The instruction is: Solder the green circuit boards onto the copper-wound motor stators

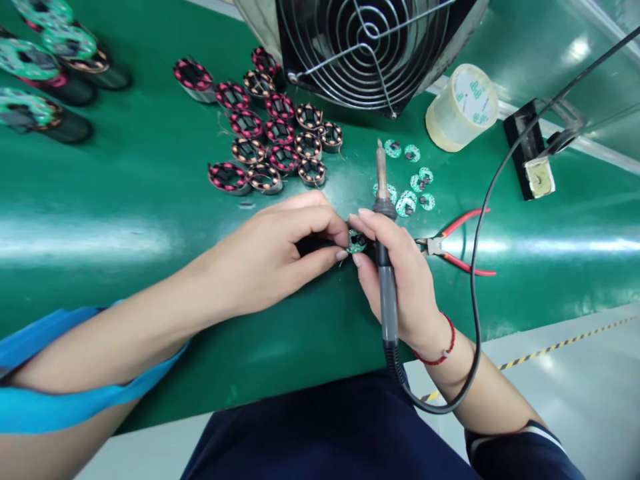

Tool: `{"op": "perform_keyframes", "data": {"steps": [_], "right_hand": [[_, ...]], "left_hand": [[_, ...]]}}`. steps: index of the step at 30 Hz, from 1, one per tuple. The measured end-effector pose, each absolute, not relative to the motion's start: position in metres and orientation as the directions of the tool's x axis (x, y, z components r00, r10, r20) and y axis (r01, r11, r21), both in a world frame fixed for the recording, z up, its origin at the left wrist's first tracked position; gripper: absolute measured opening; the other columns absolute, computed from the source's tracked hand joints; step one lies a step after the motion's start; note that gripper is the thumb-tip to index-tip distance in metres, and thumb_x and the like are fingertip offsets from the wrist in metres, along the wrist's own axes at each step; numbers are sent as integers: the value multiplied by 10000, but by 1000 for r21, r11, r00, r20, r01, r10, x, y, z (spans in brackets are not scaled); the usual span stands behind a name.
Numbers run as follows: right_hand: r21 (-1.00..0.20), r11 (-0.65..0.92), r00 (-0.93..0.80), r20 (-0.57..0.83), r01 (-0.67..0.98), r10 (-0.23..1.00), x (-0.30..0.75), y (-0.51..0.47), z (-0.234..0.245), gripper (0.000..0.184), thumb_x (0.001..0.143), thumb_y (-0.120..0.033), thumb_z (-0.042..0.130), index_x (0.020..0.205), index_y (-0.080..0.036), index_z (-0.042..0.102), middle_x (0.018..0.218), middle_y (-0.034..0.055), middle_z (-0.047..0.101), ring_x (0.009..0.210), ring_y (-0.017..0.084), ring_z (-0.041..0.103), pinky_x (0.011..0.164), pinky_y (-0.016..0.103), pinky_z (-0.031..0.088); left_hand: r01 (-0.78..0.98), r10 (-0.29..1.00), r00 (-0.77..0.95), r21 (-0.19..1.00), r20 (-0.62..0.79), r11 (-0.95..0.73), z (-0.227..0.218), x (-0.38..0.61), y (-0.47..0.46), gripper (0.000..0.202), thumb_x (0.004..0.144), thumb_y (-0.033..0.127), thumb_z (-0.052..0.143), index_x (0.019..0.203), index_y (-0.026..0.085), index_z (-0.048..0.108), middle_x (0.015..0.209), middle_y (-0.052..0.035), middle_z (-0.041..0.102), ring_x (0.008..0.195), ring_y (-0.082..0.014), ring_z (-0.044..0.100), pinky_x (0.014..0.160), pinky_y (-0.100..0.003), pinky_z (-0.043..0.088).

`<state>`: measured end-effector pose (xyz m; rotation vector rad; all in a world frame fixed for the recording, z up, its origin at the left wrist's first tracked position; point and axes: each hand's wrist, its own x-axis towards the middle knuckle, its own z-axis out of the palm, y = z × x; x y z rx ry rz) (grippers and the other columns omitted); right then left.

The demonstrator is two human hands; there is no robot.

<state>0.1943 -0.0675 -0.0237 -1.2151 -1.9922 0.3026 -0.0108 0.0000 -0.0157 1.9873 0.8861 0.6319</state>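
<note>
Fingertips of the left hand (pixel 285 247) are pinching a small, ring-shaped green circuit board (pixel 355 244) by its left side, above the glossy green tabletop (pixel 310 347). Thumb and fingertips of the right hand (pixel 407 267) are flanking the board's right side, apparently steadying it, though exact contact is too small to tell. That hand is also grasping a slim soldering iron (pixel 389 303) with a black-and-grey handle; its bare metal tip is pointing away past the fingers, probably keeping heat off skin and board. A thin black cable (pixel 476 280) is looping across the right forearm, seemingly leaving slack. Just beside the right hand, red-handled metal pliers (pixel 436 247) are lying spread. Beyond, loose round green boards (pixel 406 204) are sitting within easy reach, while ring cores wound with red or copper-coloured wire (pixel 280 123) are standing grouped together, likely for order. Farther out, a black fan with a wire grille (pixel 371 45) is facing the hands, perhaps for fumes, and a black stand with a yellowish sponge (pixel 523 143) is resting on the iron's side, presumably for convenience.
</note>
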Motion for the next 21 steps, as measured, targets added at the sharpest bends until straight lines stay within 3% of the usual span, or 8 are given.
{"op": "perform_keyframes", "data": {"steps": [5,10,16,19,21], "right_hand": [[-491,583,-264,572,647,776,194,-71,-13,447,1060,-125,582,1494,-219,527,1225,46,853,1060,216,801,899,377,659],[-457,618,-339,554,640,761,195,-75,-10,404,1086,-124,499,1452,-260,606,1305,25,840,1313,200,739,1014,354,634],[-454,572,-272,569,683,776,198,-74,-13,441,1072,-130,550,1490,-271,561,1022,-13,873,1044,230,768,853,388,618],[-466,552,-272,541,691,796,197,-75,-11,443,1070,-128,548,1485,-282,557,1026,-19,877,900,213,736,823,386,599],[-516,528,-245,518,675,819,197,-77,-8,441,1073,-112,546,1478,-285,563,1078,-20,882,908,200,743,842,382,602]], "left_hand": [[372,793,607,865,47,-336,-11,-7,-2,177,982,304,581,846,227,665,866,-17,642,817,-193,638,743,-325,492],[383,815,579,880,7,-280,-7,-4,-2,218,969,358,568,813,231,652,838,-18,629,782,-194,617,704,-322,460],[446,844,535,860,-37,-246,-7,-8,-5,188,953,329,573,844,213,672,856,-3,643,798,-167,619,737,-297,462],[469,867,495,858,-61,-207,-6,-7,-6,191,947,332,570,840,211,674,852,3,639,777,-153,602,720,-288,448],[474,871,487,858,-67,-199,-5,-6,-6,194,940,323,560,828,212,672,843,4,639,769,-150,598,716,-288,446]]}}
